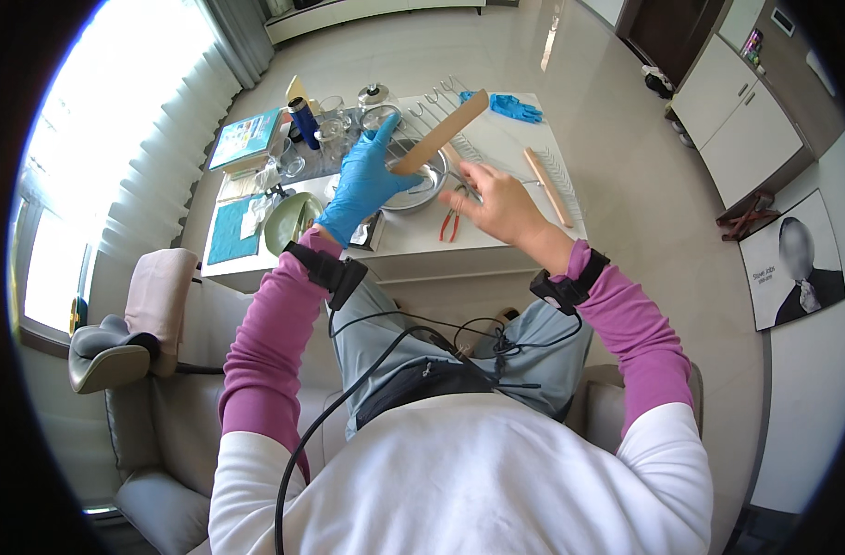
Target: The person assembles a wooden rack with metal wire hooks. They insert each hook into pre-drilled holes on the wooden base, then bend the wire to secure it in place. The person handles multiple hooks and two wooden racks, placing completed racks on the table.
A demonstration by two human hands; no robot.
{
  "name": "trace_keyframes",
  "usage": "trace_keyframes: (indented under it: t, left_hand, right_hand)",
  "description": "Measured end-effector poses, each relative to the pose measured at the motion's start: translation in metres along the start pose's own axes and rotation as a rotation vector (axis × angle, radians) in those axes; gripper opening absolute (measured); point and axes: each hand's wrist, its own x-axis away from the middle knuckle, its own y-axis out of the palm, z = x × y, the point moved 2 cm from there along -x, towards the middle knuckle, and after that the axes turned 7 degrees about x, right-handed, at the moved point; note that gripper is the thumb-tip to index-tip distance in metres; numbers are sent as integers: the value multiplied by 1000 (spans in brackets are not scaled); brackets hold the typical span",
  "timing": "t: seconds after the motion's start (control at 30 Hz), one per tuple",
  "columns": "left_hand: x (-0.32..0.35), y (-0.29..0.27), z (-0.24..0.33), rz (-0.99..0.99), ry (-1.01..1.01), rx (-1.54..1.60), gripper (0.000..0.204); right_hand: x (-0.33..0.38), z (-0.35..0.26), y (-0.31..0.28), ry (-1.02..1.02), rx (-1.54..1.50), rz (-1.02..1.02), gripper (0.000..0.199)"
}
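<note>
My left hand [365, 180] wears a blue glove and holds a flat wooden stick [441, 130] tilted up over a round metal bowl [421, 190] on the white table [413, 239]. My right hand [496, 203] is bare, its fingers spread apart, hovering just right of the bowl and holding nothing. Red-handled pliers [451, 220] lie on the table under the right hand. A second wooden stick [548, 187] lies at the right of the table beside a wire rack [561, 176].
A spare blue glove [515, 108] lies at the table's far edge. A green plate [288, 222], teal cloth [231, 231], glass jars [330, 129], a dark blue bottle [303, 122] and a colourful book [247, 139] crowd the left. A grey armchair [145, 370] stands beside me.
</note>
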Motion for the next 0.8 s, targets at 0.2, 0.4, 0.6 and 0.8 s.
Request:
trace_keyframes:
  t: [0.2, 0.4, 0.6, 0.8]
  left_hand:
    - [0, -9, -6, -21, -116, 25, 100]
    - [-2, -12, -13, -10, -185, 122, 101]
    - [-2, -9, -17, 78, -114, 131, 101]
    - [4, -9, -18, 139, 33, 130, 100]
  right_hand:
    - [8, -11, -7, -296, 268, 148, 36]
    - [3, -7, -8, -332, 292, 235, 26]
    - [-12, 8, -5, 451, -754, -82, 27]
    - [-11, 16, -1, 918, -1617, -349, 35]
